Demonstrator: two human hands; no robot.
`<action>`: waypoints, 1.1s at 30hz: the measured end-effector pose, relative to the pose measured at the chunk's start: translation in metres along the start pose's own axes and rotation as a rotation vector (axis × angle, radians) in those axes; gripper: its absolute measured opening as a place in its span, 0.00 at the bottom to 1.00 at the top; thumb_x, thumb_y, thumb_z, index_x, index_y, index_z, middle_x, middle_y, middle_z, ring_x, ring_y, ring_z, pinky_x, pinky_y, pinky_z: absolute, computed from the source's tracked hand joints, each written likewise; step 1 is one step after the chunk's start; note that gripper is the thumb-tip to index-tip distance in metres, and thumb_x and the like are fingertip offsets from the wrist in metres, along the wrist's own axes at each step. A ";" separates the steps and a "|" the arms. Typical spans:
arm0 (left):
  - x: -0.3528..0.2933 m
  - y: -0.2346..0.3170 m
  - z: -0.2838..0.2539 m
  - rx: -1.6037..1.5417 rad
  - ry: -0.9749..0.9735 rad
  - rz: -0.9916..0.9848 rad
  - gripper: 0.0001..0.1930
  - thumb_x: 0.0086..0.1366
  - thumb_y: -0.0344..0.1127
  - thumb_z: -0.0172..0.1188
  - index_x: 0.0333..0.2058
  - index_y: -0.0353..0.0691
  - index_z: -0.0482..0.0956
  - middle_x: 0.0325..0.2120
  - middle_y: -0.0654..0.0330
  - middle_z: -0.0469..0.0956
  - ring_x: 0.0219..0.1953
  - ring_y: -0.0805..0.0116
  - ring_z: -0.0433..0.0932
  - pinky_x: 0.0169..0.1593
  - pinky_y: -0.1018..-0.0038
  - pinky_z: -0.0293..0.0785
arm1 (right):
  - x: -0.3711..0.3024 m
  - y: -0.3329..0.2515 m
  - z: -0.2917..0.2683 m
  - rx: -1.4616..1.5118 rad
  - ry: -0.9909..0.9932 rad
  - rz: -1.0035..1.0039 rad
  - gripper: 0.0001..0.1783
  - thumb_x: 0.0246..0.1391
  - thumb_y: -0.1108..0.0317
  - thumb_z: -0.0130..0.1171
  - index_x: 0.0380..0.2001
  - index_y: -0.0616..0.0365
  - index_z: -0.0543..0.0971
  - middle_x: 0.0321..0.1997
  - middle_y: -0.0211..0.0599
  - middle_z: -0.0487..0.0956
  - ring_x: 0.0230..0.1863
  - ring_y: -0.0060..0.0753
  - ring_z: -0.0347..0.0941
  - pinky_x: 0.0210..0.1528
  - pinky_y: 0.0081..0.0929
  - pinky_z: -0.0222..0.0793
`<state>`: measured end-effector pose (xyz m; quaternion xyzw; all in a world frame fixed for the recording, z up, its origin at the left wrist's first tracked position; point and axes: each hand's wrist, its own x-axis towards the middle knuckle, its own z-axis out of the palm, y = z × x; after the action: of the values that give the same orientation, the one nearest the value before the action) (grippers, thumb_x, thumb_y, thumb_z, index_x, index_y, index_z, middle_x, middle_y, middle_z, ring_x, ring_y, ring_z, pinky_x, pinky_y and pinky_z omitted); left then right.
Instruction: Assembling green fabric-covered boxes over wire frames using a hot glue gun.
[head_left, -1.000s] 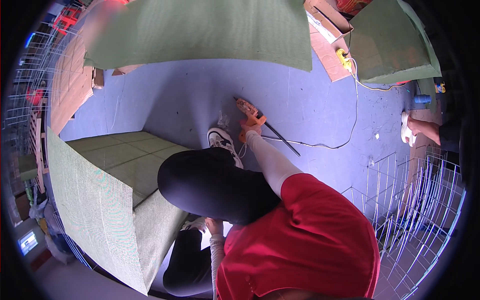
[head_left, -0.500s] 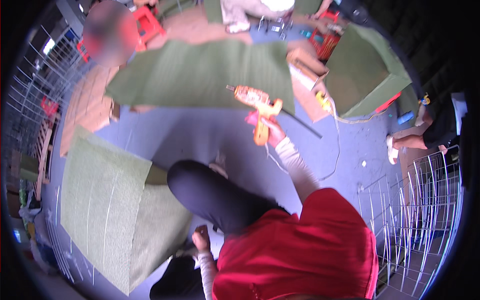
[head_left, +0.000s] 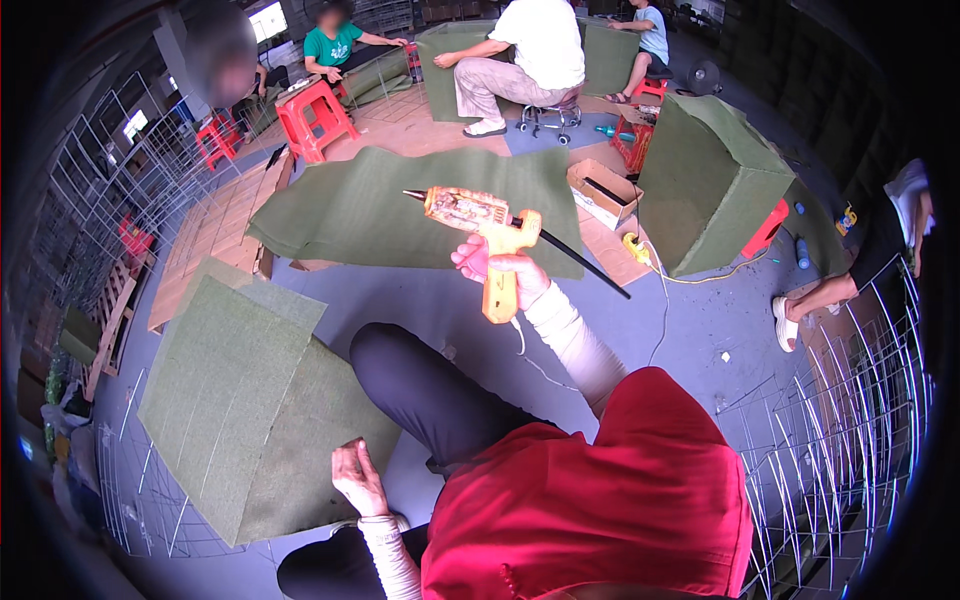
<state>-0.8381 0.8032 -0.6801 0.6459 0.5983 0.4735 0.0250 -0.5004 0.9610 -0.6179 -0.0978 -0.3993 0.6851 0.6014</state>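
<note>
- Against the frame half a second back, I see the view has tilted up: more of the room shows now, with seated people at the top, and the glue gun (head_left: 487, 237) sits lower and nearer the middle of the picture than it did.
- Far left: wire mesh panels (head_left: 95, 210) stand along the wall, with red plastic stools (head_left: 315, 115) beyond them.
- Lower left: a green felt-covered panel (head_left: 240, 410) lies on the floor (head_left: 690, 320). My left hand (head_left: 355, 482) rests flat and open on its near edge, fingers spread, grasping nothing; a second ago it was tucked lower by my knee.
- Centre: my right hand (head_left: 505, 272) is clenched around the orange handle of the glue gun, held up in the air above the floor, nozzle pointing left. A black glue stick juts out behind it to the right, and its cord hangs down toward my sleeve.
- Behind the gun a large green felt sheet (head_left: 370, 215) is spread on the floor, as it was before.
- Right of centre: an open brown cardboard box (head_left: 603, 193) sits at the sheet's far right corner, rectangular, with flaps up; I can't make out any label on it.
- Further right: a big felt-wrapped block (head_left: 710, 185) stands tilted, with something red just beside its base and a yellow cable (head_left: 680, 275) trailing in front.
- Far right: another person's leg and white shoe (head_left: 783, 310), then more wire mesh racks (head_left: 850, 440).
</note>
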 end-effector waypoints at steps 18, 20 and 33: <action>0.035 0.030 0.001 0.011 -0.105 0.197 0.06 0.57 0.28 0.53 0.22 0.35 0.69 0.22 0.54 0.70 0.24 0.58 0.70 0.30 0.67 0.66 | -0.016 0.075 0.027 -0.007 -0.049 0.144 0.20 0.40 0.68 0.60 0.39 0.63 0.70 0.39 0.42 0.75 0.47 0.44 0.71 0.54 0.42 0.61; 0.045 0.038 -0.010 0.048 -0.124 0.230 0.07 0.57 0.28 0.53 0.21 0.36 0.69 0.21 0.54 0.70 0.24 0.57 0.69 0.29 0.67 0.66 | -0.012 0.078 0.023 0.047 -0.056 0.138 0.20 0.40 0.66 0.60 0.38 0.62 0.70 0.38 0.42 0.75 0.47 0.45 0.71 0.54 0.42 0.62; 0.058 0.058 0.030 0.160 -0.351 0.627 0.07 0.48 0.32 0.62 0.25 0.38 0.74 0.17 0.64 0.67 0.23 0.68 0.70 0.32 0.73 0.68 | -0.011 0.088 0.015 -0.096 -0.109 0.225 0.20 0.43 0.67 0.58 0.40 0.63 0.69 0.41 0.44 0.74 0.49 0.46 0.69 0.55 0.44 0.61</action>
<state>-0.7854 0.8486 -0.6284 0.8691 0.3932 0.2919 -0.0696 -0.5726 0.9483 -0.6707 -0.1335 -0.4502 0.7325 0.4928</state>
